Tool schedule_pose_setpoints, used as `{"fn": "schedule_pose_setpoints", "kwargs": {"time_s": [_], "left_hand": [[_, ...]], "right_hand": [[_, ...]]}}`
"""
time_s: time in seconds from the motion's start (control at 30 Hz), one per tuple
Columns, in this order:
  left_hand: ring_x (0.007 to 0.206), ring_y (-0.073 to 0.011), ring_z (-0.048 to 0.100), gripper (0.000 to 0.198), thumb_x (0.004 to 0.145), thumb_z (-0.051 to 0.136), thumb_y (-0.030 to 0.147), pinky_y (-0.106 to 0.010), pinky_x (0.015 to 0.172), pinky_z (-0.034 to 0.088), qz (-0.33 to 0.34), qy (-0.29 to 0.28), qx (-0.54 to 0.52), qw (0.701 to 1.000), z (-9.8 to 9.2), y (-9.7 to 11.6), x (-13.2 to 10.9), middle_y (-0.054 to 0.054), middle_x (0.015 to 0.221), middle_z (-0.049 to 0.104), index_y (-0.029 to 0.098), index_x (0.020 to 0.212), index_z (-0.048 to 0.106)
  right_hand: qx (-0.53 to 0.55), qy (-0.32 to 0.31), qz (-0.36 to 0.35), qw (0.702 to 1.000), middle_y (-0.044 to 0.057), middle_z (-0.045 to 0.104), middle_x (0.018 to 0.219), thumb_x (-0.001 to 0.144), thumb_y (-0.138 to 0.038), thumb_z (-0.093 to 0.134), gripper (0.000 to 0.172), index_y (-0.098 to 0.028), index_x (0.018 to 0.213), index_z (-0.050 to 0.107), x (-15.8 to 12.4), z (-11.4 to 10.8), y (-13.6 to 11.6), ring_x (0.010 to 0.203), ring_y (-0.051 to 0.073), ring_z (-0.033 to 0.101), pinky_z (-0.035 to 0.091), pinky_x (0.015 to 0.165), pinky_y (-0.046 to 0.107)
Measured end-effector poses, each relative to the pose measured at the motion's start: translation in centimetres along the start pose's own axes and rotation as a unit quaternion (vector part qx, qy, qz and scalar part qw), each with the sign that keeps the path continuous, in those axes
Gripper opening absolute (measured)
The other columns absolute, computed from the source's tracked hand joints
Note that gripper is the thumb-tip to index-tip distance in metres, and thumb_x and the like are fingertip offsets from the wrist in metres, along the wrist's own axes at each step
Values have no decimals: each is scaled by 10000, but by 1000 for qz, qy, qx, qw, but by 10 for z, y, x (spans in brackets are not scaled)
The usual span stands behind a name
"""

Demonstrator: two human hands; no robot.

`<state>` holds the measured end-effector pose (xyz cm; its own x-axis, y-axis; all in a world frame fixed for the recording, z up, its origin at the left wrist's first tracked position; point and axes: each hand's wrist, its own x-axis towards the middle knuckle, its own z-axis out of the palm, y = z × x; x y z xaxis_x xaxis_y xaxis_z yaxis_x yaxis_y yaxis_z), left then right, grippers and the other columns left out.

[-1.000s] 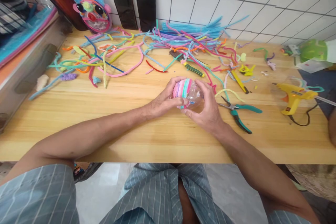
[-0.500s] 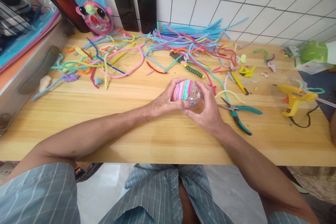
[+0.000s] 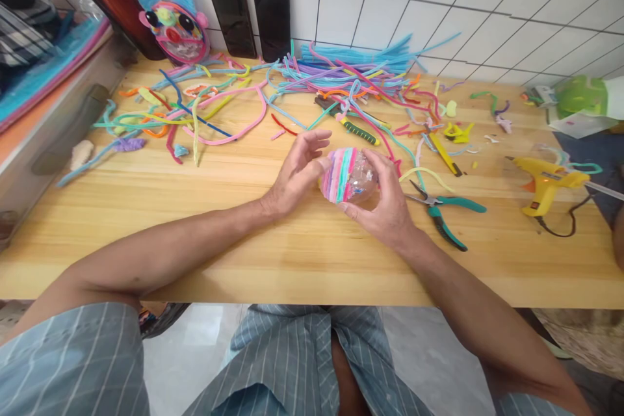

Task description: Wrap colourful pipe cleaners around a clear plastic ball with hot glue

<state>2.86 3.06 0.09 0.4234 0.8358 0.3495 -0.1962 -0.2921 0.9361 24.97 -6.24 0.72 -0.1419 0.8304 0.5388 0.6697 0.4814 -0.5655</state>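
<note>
A clear plastic ball (image 3: 347,175), its left part wrapped in pink, purple, white and turquoise pipe cleaners, is held over the front half of the table. My right hand (image 3: 387,198) grips its bare right side between thumb and fingers. Beside the striped side is my left hand (image 3: 302,172), open with its fingers curved and apart; its thumb is close to the ball, and I cannot tell whether it touches. Green-handled pliers (image 3: 441,208) lie spread just right of my right hand. Behind the ball lies a yellow-and-black handled tool (image 3: 359,132).
Pipe cleaners (image 3: 346,71) are heaped along the tiled wall, more scattered leftwards. A decorated face ball (image 3: 178,32) and two phones (image 3: 271,13) stand at the back. A yellow glue gun (image 3: 546,183) and a yellow cutter knife (image 3: 444,155) lie right. A plastic box (image 3: 73,136) borders the left.
My left hand has let go of the ball and drawn back slightly left, its fingers opening. My right hand keeps holding the ball in nearly the same place.
</note>
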Motion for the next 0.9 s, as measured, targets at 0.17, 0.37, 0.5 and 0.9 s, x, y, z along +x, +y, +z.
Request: {"fn": "schedule_pose_setpoints", "kwargs": {"time_s": [0.17, 0.37, 0.5, 0.9], "left_hand": [[1107, -229, 734, 176, 1016, 699, 384, -399, 1061, 587, 12, 50, -17, 999, 3, 7, 4, -53, 1086, 787, 223, 946, 724], [949, -178, 714, 253, 981, 814, 459, -323, 940, 580, -16, 59, -27, 998, 7, 11, 6, -36, 995, 791, 208, 961, 793], [946, -173, 722, 344, 958, 853, 549, -318, 942, 569, -17, 58, -36, 998, 8, 9, 6, -34, 999, 800, 207, 969, 814], [1321, -249, 707, 390, 991, 793, 634, -417, 1178, 521, 34, 67, 51, 996, 5, 9, 7, -75, 1293, 786, 245, 1017, 779]], "right_hand": [[-1, 1, 4, 1000, 195, 574, 1658, 921, -537, 863, 961, -285, 1718, 390, 0, 0, 1, 1543, 435, 566, 499, 1273, 699], [4, 3, -1, 1000, 184, 574, 1665, 912, -484, 877, 960, -291, 1721, 395, 0, -1, 2, 1548, 427, 565, 503, 1276, 688], [-5, 2, -3, 1000, 178, 589, 1649, 899, -477, 886, 962, -286, 1713, 411, 0, -3, 3, 1539, 427, 575, 518, 1269, 678], [-41, 17, 13, 999, 180, 544, 1688, 933, -521, 849, 972, -298, 1735, 347, 6, 0, 9, 1596, 432, 520, 476, 1300, 715]]}}
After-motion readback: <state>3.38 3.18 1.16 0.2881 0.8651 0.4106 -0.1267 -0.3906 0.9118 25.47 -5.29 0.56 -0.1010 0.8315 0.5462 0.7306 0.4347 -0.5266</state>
